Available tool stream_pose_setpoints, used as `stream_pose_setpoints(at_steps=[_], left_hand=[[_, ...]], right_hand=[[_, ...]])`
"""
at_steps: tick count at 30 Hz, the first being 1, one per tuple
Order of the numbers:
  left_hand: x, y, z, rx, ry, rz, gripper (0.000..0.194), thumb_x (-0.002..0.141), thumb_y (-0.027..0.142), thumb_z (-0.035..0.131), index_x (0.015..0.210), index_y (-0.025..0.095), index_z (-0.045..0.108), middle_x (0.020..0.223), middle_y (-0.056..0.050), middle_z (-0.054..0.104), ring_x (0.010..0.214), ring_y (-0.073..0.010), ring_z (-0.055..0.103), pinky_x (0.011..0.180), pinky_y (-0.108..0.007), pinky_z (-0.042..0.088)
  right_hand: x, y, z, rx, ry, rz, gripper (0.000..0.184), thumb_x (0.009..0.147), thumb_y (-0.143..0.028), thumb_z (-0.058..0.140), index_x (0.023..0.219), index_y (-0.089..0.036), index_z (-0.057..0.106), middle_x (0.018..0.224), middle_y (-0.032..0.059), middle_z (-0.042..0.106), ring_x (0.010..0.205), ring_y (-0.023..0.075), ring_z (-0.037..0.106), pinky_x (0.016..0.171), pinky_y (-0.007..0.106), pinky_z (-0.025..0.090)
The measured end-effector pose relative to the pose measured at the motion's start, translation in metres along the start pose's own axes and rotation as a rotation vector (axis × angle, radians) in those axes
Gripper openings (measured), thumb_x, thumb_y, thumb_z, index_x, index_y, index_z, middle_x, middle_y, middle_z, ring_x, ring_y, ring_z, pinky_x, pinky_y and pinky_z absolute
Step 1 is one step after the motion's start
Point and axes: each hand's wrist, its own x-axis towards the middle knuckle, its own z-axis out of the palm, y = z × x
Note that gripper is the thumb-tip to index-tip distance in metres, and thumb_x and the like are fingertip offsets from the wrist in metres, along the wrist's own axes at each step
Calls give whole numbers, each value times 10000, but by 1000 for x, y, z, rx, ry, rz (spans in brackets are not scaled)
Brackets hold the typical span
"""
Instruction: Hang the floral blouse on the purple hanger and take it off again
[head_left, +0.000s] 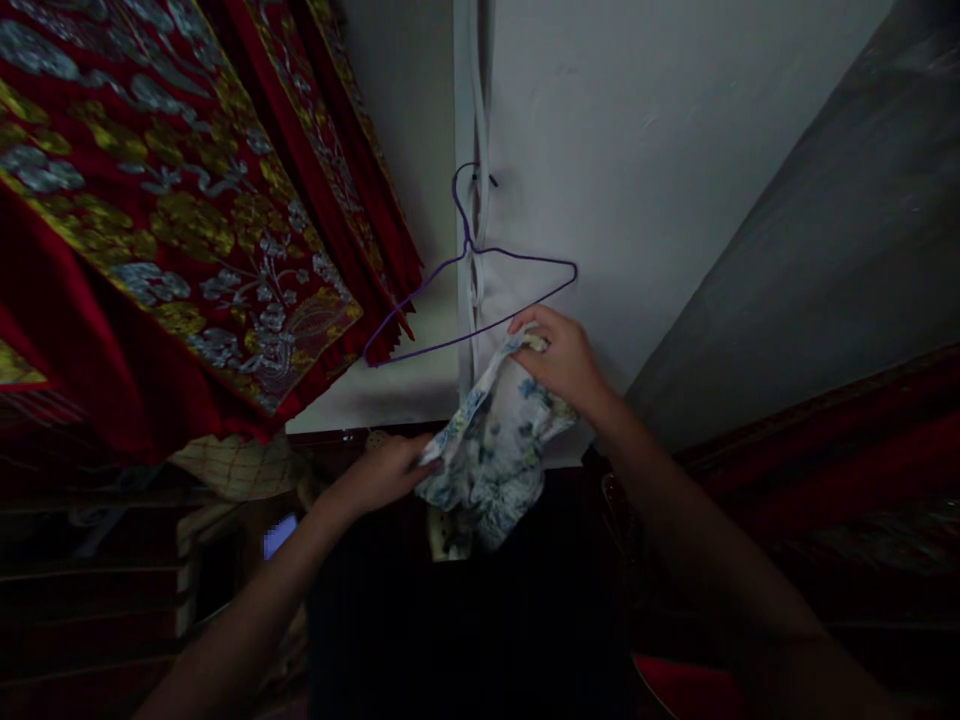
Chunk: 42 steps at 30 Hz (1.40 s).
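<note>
1. The white cloth with a blue-grey floral print (510,435) is held up between both arms, in front of the wearer's dark clothing (465,640) and just below the purple wire hanger (468,245)
2. The left grip (386,470) is clenched on the lower-left end of the cloth's edge, with the fingertips partly hidden by the fabric
3. The right grip (561,355) pinches the upper end of that same edge, thumb and fingers closed on it; the fingers come close to the hanger's bottom bar, and I cannot tell whether they touch it
4. Between the two, the edge runs fairly taut on a slant, while the rest of the cloth hangs in loose, bunched folds
5. The hanger hangs tilted by its hook against the pale wall (615,140), beside white cables (481,100), and carries no part of the cloth
6. To the left hangs a red fabric with gold and silver embroidery (187,220), near the hanger's left corner
7. The step in hand looks like stretching and straightening the edge
8. The next move, as I judge it, calls for even tension from both hands, the folds shaken loose, and care around the wire
</note>
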Motion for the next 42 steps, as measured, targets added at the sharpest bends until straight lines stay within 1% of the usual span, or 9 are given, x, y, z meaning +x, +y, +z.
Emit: stream_pose_setpoints(at_steps=[3, 8, 13, 18, 24, 26, 30, 34, 42], left_hand=[[-11, -5, -27, 64, 202, -105, 276, 983, 332, 479, 1171, 219, 647, 986, -78, 747, 891, -257, 707, 801, -320, 504], [-17, -9, -57, 276, 332, -206, 259, 926, 237, 439, 1058, 204, 659, 846, -88, 714, 812, -262, 687, 763, -339, 493], [-9, -26, -76, 181, 231, -186, 281, 920, 257, 411, 788, 213, 654, 843, -98, 730, 805, -251, 702, 801, -362, 536], [8, -24, -103, 196, 504, -69, 293, 923, 302, 422, 766, 192, 644, 1287, -154, 671, 1183, -315, 650, 1098, -485, 469], [41, -1, -123, 28, 768, 83, 315, 888, 218, 467, 1143, 156, 640, 1230, -133, 701, 1167, -267, 654, 1039, -437, 513], [50, 2, -126, 23, 790, 65, 448, 879, 219, 507, 1315, 140, 578, 1155, -126, 733, 1069, -254, 689, 981, -415, 540], [53, 2, -130, 155, 706, 73, 403, 902, 226, 488, 1247, 138, 674, 1206, -135, 744, 1093, -283, 690, 1024, -439, 518], [49, 8, -131, 164, 667, 96, 374, 919, 230, 462, 1176, 133, 715, 1180, -127, 751, 1074, -283, 689, 1021, -426, 519], [46, -11, -137, 185, 855, 49, 293, 950, 288, 513, 1132, 156, 700, 1145, -133, 671, 1065, -269, 630, 1001, -424, 496]], right_hand=[[27, 38, 12, 118, 40, 86, 496, 692, -204, 569, 1187, -219, 595, 742, -22, 610, 645, 155, 534, 614, 257, 414], [33, 67, 11, -2, -88, 171, 154, 757, -330, 528, 714, -203, 602, 625, -2, 549, 632, 157, 510, 598, 263, 375], [14, 44, -24, -238, -79, 111, 319, 775, -457, 590, 593, -195, 592, 558, -3, 474, 580, 144, 454, 560, 279, 293], [5, 21, -33, -214, -96, 106, 289, 757, -407, 559, 554, -206, 516, 557, -4, 439, 581, 135, 422, 560, 285, 295], [-9, 14, -24, -19, -240, 80, 111, 729, -269, 509, 696, -194, 584, 677, 9, 565, 666, 159, 530, 626, 284, 395], [-15, 14, -30, -23, -291, 15, 295, 703, -199, 511, 939, -188, 689, 854, 28, 672, 790, 185, 601, 722, 298, 448], [-16, 25, -58, -171, -16, 31, 727, 705, -183, 607, 1429, -220, 555, 954, 48, 707, 729, 189, 601, 714, 333, 479], [9, 50, -85, -266, 291, 50, 968, 676, -210, 735, 1568, -173, 362, 985, 95, 732, 727, 224, 634, 736, 392, 515], [39, 50, -120, -132, 79, 241, 213, 700, -138, 785, 909, -107, 764, 866, 132, 754, 753, 211, 686, 740, 367, 520]])
